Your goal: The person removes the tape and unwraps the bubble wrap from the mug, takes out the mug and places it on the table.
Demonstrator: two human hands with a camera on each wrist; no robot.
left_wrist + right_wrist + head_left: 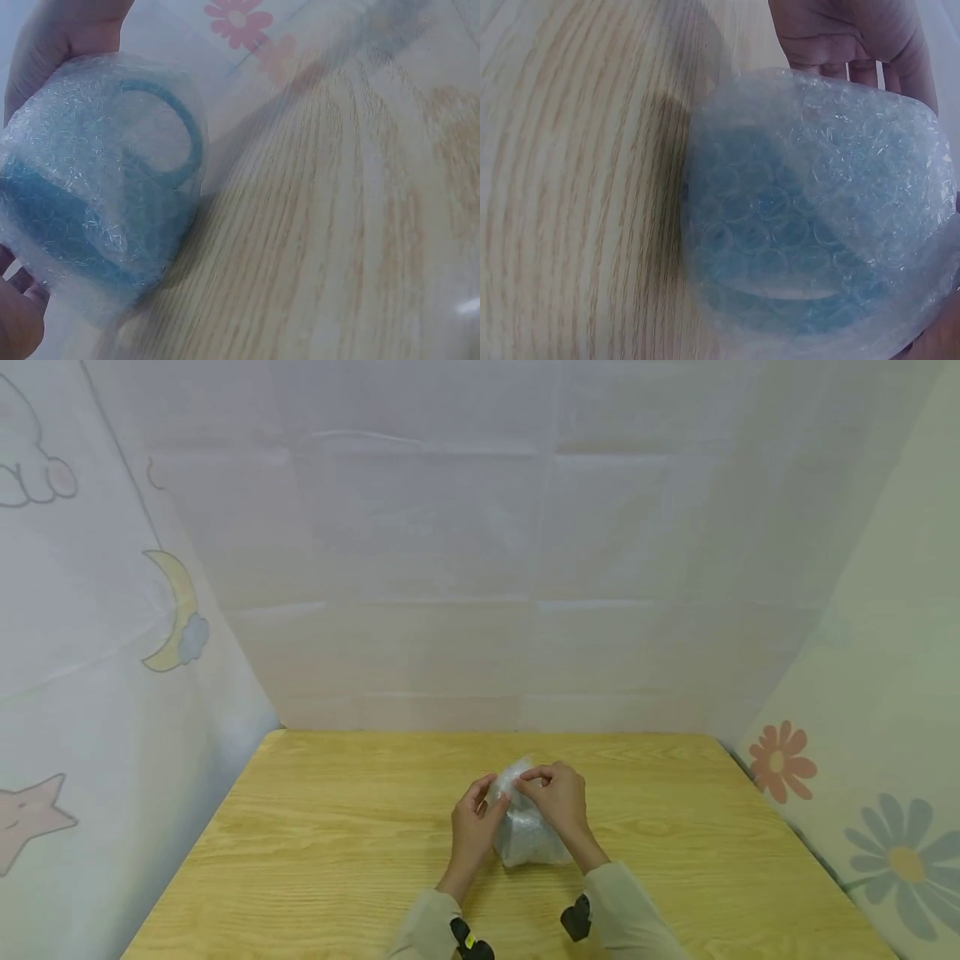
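Observation:
A blue mug (pixel 52 214) shows through clear bubble wrap (pixel 527 839), its ring-shaped handle visible in the left wrist view. The wrapped bundle stands on the table in front of the person, its wrap gathered upward at the top. My left hand (pixel 472 831) holds the gathered wrap from the left, thumb and fingers on either side. From the right, my right hand (pixel 564 800) pinches the upper wrap between thumb and index finger. Through the wrap in the right wrist view, the mug's blue body (pixel 757 202) looks blurred.
The wood-grain table (pixel 322 827) extends around the bundle on all sides. A pale sheet (pixel 420 543) hangs behind its far edge. Patterned sheets stand at both sides, with a moon (pixel 176 610) on the left and flowers (pixel 782 762) on the right.

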